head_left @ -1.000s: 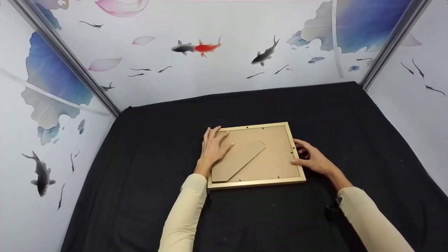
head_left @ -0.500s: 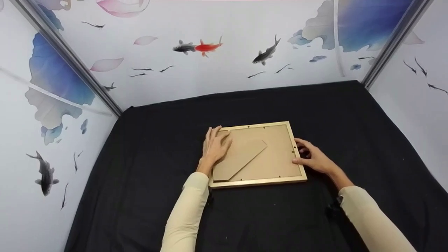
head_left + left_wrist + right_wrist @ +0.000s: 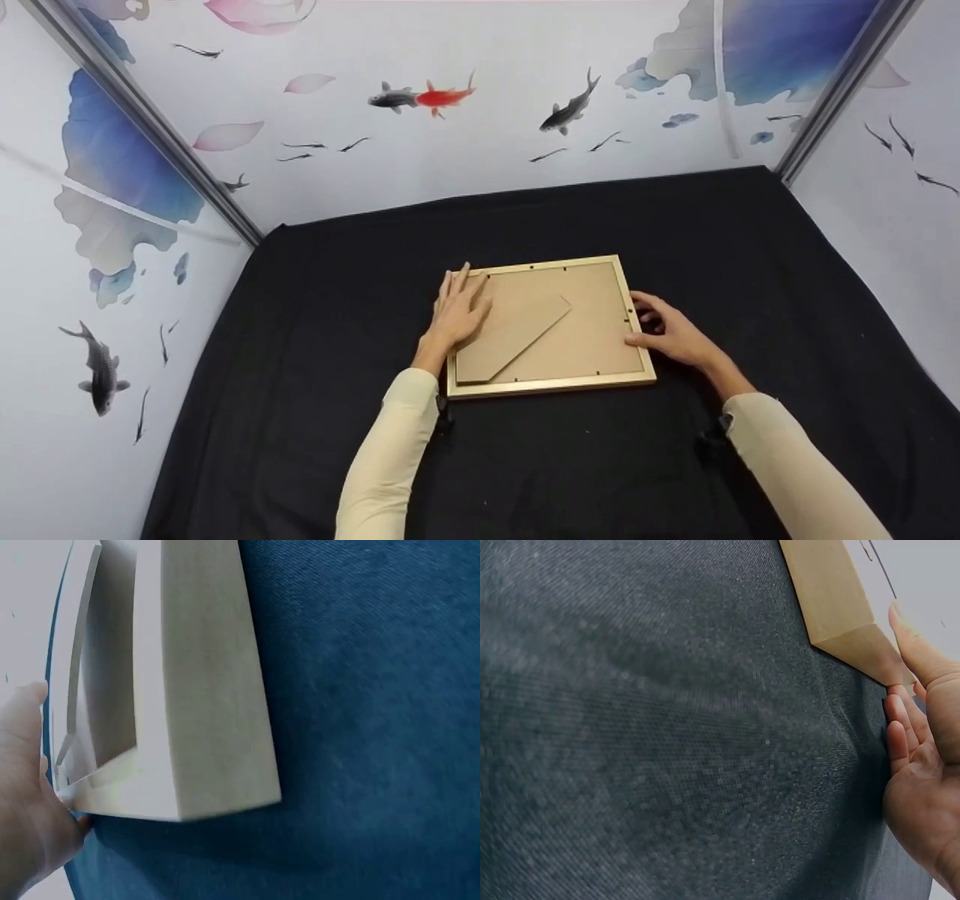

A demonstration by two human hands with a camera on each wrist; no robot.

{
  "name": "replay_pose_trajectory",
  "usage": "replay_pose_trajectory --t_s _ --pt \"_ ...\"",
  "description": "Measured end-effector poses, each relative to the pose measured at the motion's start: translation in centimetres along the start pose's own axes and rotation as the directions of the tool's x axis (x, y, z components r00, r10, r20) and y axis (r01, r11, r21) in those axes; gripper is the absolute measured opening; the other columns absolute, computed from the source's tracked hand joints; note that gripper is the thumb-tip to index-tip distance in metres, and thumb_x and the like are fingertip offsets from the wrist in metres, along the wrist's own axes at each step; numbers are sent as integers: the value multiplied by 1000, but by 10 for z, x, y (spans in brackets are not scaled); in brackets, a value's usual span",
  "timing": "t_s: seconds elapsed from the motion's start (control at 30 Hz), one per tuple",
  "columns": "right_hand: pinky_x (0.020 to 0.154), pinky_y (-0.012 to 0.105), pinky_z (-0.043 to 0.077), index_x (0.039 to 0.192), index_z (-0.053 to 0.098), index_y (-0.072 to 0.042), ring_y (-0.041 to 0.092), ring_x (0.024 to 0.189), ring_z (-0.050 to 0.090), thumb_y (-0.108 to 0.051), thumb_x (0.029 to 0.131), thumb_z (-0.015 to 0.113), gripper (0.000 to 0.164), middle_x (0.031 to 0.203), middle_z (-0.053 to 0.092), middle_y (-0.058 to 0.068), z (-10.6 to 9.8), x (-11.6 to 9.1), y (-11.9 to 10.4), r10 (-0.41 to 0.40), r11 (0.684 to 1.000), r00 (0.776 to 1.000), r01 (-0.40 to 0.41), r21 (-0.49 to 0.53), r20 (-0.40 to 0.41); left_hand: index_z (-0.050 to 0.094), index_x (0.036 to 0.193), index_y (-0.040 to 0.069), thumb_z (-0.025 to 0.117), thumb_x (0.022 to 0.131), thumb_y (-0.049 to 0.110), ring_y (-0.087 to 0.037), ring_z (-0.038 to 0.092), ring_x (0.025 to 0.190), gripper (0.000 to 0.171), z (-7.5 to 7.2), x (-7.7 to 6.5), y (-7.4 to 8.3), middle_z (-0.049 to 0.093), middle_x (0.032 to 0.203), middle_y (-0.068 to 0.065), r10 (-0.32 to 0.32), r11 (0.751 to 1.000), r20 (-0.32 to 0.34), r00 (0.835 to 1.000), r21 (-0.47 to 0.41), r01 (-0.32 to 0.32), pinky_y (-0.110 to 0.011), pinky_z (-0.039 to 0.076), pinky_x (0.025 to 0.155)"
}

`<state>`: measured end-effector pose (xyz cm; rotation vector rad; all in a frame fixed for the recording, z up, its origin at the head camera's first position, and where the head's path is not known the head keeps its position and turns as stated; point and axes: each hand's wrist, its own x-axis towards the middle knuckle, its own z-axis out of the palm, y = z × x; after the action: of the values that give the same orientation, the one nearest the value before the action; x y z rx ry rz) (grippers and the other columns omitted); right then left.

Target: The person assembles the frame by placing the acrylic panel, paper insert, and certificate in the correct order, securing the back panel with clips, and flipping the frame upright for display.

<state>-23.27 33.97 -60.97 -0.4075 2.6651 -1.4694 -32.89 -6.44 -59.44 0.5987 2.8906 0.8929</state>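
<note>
A picture frame (image 3: 592, 322) with a gold rim lies back side up on the black cloth. Its brown backboard carries a slanted stand leg (image 3: 510, 337), flat against the board. My left hand (image 3: 455, 311) rests over the frame's left side near the far corner, fingers extended and thumb over the backboard. On the opposite side, my right hand (image 3: 671, 334) holds the right edge, thumb on top of the rim and fingers bent along the outer side. The right wrist view shows that thumb (image 3: 915, 645) above the frame's corner with the other fingers low beside it.
Black cloth (image 3: 315, 315) covers the table and has slight wrinkles. White panels (image 3: 495, 45) printed with fish, petals and blue leaves stand at the back and both sides, joined by grey metal posts (image 3: 847, 97).
Fingers of my left hand have shifted slightly over the frame's left side, the thumb drawing a little left. My right hand keeps its hold, and the frame stays practically in place.
</note>
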Motion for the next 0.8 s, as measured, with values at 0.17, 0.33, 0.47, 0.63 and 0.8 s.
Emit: replay_pose_trajectory --t_s 0.17,0.33,0.47,0.63,0.8 --pt "89 46 39 154 36 0 34 112 50 -20 90 81 80 137 51 22 0 1 -1 7 1000 1000 -7 -4 0 45 154 11 57 104 33 -47 9 149 56 -9 -17 -6 18 165 -17 23 998 -13 1000 -53 -24 -67 18 113" --pt "90 46 38 154 37 -1 33 113 49 -24 90 80 81 138 51 21 -2 2 0 27 1000 1000 -27 -1 -9 45 152 3 65 99 23 -49 21 144 60 -22 -48 -11 22 161 -26 27 984 -7 1000 -174 -28 -61 23 113" --pt "91 47 38 155 38 -5 32 113 48 -26 91 79 79 138 51 18 -2 2 0 53 999 998 -52 15 -26 43 151 0 66 99 19 -47 30 141 60 -27 -75 -16 29 155 -31 34 970 -35 999 -239 -41 -59 29 111" --pt "91 48 38 155 35 -3 34 114 48 -24 92 78 79 139 49 21 -1 -1 -2 59 998 998 -59 15 -22 41 150 -3 65 101 18 -42 40 137 59 -24 -99 -14 43 147 -28 21 968 -71 997 -247 -39 -54 34 110" --pt "90 49 39 156 33 0 35 114 48 -21 92 78 80 140 48 23 2 0 -5 45 999 999 -45 -3 -11 47 146 -6 65 100 18 -37 58 116 54 -20 -110 -12 57 130 -23 -90 957 -100 991 -282 59 -50 47 96"
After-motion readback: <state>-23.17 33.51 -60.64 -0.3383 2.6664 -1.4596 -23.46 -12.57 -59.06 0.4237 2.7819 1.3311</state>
